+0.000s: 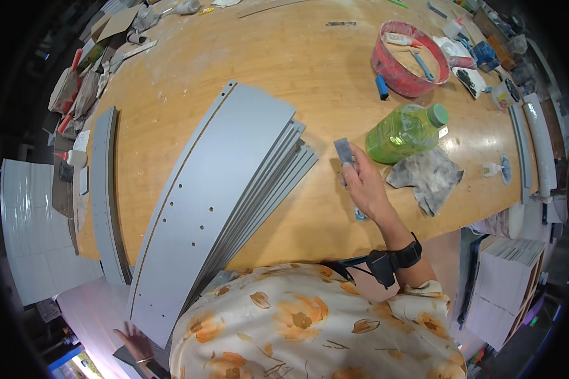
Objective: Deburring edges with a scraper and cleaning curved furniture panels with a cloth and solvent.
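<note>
A stack of grey drilled panels (pixel 234 151) lies slantwise across the table, fanned out along its right side. The top panel has a thin groove near its left edge and several small holes. My right hand (pixel 367 189) is closed around a small grey flat block (pixel 343 150), which looks like a sanding block, held right of the stack and apart from it. Beside the panels' near left end is my left hand (pixel 134 343), fingers spread and holding nothing; whether it touches the panel I cannot tell. A black strap with a small box sits on my right forearm.
Right of my right hand stand a green liquid bottle (pixel 398 134) and a stained grey rag (pixel 428 180). Beyond them is a red round tub (pixel 406 88) with glue bottles and a brush. More grey panels (pixel 104 196) lie at the left edge of the wooden table (pixel 171 69).
</note>
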The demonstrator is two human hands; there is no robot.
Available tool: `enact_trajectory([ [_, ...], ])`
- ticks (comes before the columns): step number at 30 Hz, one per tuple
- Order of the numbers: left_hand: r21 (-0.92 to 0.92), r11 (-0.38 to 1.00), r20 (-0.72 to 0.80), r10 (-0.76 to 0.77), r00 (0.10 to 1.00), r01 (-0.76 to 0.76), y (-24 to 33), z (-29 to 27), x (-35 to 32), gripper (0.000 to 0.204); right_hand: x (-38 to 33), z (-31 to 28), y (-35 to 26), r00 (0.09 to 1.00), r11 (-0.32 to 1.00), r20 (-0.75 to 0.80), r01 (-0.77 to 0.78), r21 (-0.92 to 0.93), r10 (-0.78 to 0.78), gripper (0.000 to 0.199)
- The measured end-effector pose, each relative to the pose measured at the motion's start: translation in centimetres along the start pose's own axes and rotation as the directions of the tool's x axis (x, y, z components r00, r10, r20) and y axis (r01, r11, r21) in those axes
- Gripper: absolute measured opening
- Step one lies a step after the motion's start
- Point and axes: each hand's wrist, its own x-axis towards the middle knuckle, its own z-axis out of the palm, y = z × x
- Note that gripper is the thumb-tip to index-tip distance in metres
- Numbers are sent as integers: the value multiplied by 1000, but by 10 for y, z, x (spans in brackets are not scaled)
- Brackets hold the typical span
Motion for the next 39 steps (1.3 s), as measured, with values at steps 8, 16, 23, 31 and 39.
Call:
enact_trajectory([
  [8,304,704,426,502,753,-642,87,225,-68,62,21,0,-26,953,956,78,293,11,-293,40],
  [16,323,525,904,74,420,-787,30,467,-60,48,19,1,-30,952,962,140,269,44,-272,40],
  [23,177,-82,961,230,154,-981,-8,527,-3,48,27,0,-48,966,995,254,24,92,-47,42],
  [31,204,-161,948,278,154,-966,-30,546,10,53,37,5,-52,939,850,341,-205,485,31,45],
  [39,223,-127,954,234,189,-967,-25,544,11,55,44,6,-58,927,833,370,-256,490,67,46],
])
